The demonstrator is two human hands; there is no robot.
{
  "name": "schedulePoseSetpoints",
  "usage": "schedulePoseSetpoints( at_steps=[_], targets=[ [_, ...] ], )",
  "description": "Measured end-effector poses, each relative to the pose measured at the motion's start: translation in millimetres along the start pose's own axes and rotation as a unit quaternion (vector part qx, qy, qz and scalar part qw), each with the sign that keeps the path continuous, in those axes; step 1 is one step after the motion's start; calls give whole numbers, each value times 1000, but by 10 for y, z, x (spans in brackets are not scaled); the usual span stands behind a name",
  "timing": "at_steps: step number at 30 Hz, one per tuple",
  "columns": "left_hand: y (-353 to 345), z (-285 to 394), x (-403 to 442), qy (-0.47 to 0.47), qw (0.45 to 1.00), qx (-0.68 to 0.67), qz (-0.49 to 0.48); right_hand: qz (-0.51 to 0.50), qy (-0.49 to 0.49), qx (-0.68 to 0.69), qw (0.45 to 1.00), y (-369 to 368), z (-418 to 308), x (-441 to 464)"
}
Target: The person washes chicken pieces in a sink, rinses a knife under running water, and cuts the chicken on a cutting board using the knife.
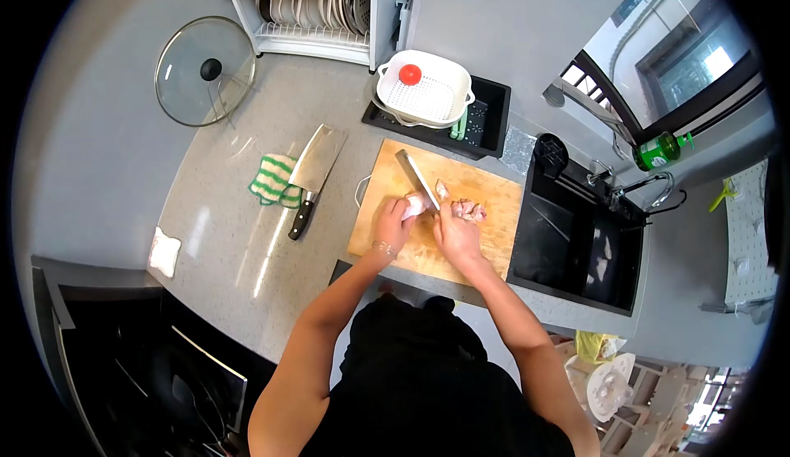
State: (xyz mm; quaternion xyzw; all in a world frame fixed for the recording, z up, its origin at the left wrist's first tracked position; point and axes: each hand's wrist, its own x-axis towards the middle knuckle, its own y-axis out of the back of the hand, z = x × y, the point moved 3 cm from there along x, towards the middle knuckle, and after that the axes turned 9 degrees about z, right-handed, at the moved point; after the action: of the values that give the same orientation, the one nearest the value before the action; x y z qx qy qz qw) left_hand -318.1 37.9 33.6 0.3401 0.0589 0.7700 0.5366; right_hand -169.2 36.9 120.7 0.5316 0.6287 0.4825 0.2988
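Observation:
On the wooden cutting board, my left hand is closed on a pale pink piece of meat. My right hand is wrapped round the handle of a knife, whose blade points up and to the left, close beside the meat. Several cut meat pieces lie on the board just above and right of my right hand. One small piece sits apart from them, right of the blade. The knife's handle is hidden by my fingers.
A cleaver lies on the counter left of the board, touching a green-striped cloth. Behind the board, a white basket holds a red round object. The black sink is at the right, the black stove at lower left.

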Motion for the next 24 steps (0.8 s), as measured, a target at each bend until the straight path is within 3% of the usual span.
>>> schedulePoseSetpoints(
  at_steps=[2, 8, 11, 17, 24],
  targets=[
    [-3, -10, 11, -8, 1000, -3, 26, -79, -10, -18, 997, -128, 43, 39],
    [-40, 46, 56, 8, 999, -25, 21, -16, -21, -27, 999, -216, 181, -2],
    [-61, 38, 62, -15, 1000, -11, 12, 71, 31, -43, 996, -280, 267, 6],
    [-84, -12, 48, -30, 1000, 0, 4, 93, -1, 29, 995, 312, -112, 259],
    [-121, -51, 105, -64, 998, 16, 11, 11, -45, -19, 999, -318, 159, 61]
  ],
)
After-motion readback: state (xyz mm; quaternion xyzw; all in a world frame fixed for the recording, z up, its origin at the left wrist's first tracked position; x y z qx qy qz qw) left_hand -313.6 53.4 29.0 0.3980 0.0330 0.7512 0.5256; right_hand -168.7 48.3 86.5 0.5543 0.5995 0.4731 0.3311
